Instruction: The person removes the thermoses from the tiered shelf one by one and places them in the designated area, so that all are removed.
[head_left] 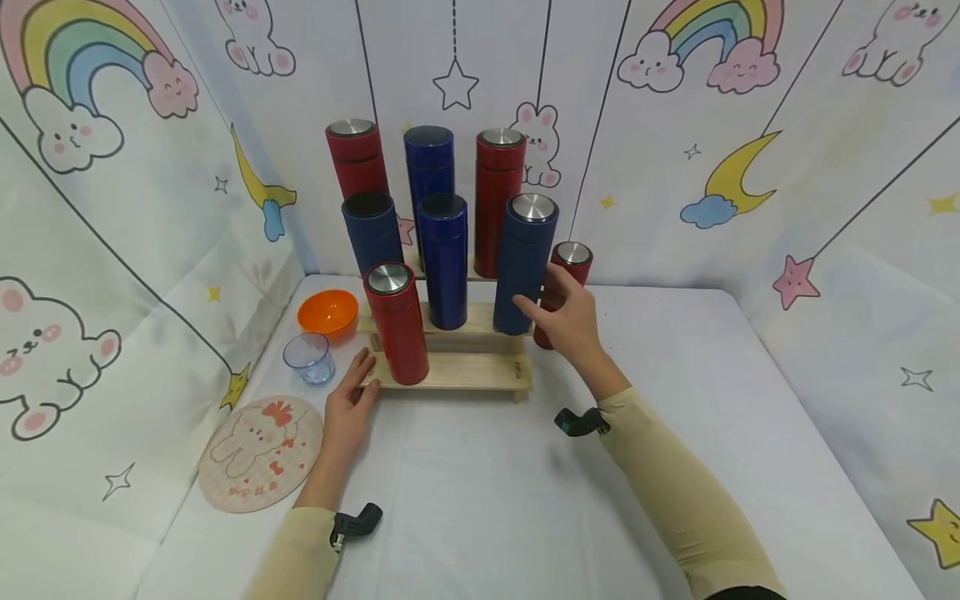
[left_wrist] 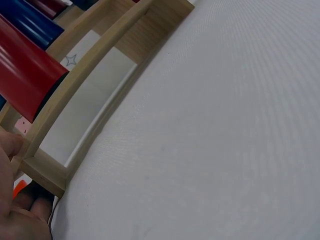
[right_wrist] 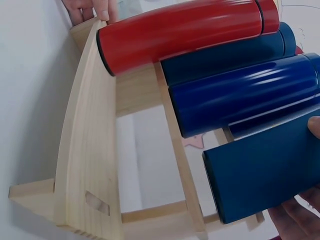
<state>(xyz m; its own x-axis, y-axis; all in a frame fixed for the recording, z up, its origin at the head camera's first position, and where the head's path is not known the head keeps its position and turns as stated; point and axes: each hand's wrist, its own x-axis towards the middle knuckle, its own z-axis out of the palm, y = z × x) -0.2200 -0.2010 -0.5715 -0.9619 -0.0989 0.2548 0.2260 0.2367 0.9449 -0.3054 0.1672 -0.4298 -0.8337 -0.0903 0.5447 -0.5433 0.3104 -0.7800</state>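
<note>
Backdrop cloth (head_left: pixel 847 167), white, printed with rabbits, rainbows, moons and stars; cut off at the frame edges.

Surface (head_left: pixel 705 358), under a white cover; near edge out of frame.

Wooden rack (head_left: pixel 468 371), three tiers, slot in the lowest board's right end; upper tiers largely hidden by flasks.

Sleeves (head_left: pixel 675 492), pale yellow, one pair; both cut off below.

Flasks, eight:
– Top tier: red flask (head_left: pixel 356 162), blue flask (head_left: pixel 429 167), red flask (head_left: pixel 498 204); the first two partly covered by the row in front.
– Middle tier: dark blue flask (head_left: pixel 372 233), lower part hidden; glossy blue flask (head_left: pixel 444 267); at the right end, matte blue flask (head_left: pixel 525 262), silver-topped, slightly tilted, in the right hand. Whether its base touches the board cannot be told.
– Lowest tier: red flask (head_left: pixel 397 329), left end.
– Right of rack: red flask (head_left: pixel 572 260), mostly behind the right hand.

Round mat (head_left: pixel 258 458), pink, rabbit design; lettering near the lower edge, too small to read.

Right hand (head_left: pixel 572 315), thumb and fingers gripping the matte blue flask; some fingers hidden.

Left hand (head_left: pixel 347 417), gripping the rack's left end.

Bowl (head_left: pixel 328 312), orange, behind the cup.

Cup (head_left: pixel 309 360), clear bluish.

Wrist devices, black, two: left (head_left: pixel 358 522), right (head_left: pixel 579 422).
</note>
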